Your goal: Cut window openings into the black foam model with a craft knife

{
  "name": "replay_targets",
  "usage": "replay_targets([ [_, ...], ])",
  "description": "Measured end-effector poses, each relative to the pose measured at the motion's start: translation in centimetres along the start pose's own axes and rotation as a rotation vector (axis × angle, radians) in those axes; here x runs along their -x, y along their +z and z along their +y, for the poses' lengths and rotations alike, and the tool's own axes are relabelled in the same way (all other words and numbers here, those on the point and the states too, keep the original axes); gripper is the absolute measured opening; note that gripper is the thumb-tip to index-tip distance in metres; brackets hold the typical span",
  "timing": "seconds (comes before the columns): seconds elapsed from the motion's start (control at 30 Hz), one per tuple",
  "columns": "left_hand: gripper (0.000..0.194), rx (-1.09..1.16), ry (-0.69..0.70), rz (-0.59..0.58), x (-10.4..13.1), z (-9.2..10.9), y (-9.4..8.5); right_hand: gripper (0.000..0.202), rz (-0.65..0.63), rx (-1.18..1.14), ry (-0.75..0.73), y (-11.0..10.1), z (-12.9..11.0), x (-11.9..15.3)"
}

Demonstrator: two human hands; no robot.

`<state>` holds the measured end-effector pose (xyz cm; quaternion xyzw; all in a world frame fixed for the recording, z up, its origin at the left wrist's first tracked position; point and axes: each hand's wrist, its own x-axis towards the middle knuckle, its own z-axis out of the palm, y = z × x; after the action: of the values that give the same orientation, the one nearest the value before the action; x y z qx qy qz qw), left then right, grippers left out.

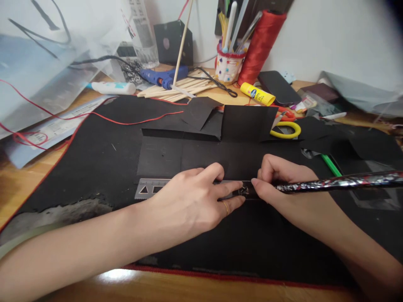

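My left hand point(198, 197) lies over a metal ruler point(143, 189), with two fingers stretched along it and another finger bent. Beneath the ruler's far edge is a creased black card sheet point(160, 155), with raised flaps behind it. My right hand point(280, 176) is closed around a slim, dark, patterned pen point(340, 182) near the ruler's right end. The pen slants out to the right, and its tip is hidden by my fingers. Yellow-handled scissors point(286, 131) lie beyond my right hand.
A black mat point(252, 243) with red edging covers the desk. At the back are a blue glue gun point(160, 77), wooden sticks point(195, 86), a pen cup point(229, 67), a red thread spool point(264, 46) and a yellow glue stick point(257, 94). Red cord point(132, 123) trails at left.
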<state>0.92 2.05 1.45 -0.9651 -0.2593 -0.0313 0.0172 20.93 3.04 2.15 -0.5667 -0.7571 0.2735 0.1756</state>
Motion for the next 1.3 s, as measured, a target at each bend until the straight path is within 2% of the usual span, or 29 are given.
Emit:
replay_targets([
  [0.4,0.034,-0.003,0.000,-0.020,-0.11,-0.01,-0.06,0.025,-0.021,-0.060,0.001,0.01,0.40,-0.12],
  [0.8,0.033,0.006,0.009,0.048,0.08,0.03,0.54,0.026,0.025,-0.068,0.004,0.09,0.67,-0.18],
  [1.3,0.034,0.010,0.013,0.042,-0.12,-0.08,0.38,0.023,0.031,-0.047,-0.030,0.07,0.33,-0.09],
])
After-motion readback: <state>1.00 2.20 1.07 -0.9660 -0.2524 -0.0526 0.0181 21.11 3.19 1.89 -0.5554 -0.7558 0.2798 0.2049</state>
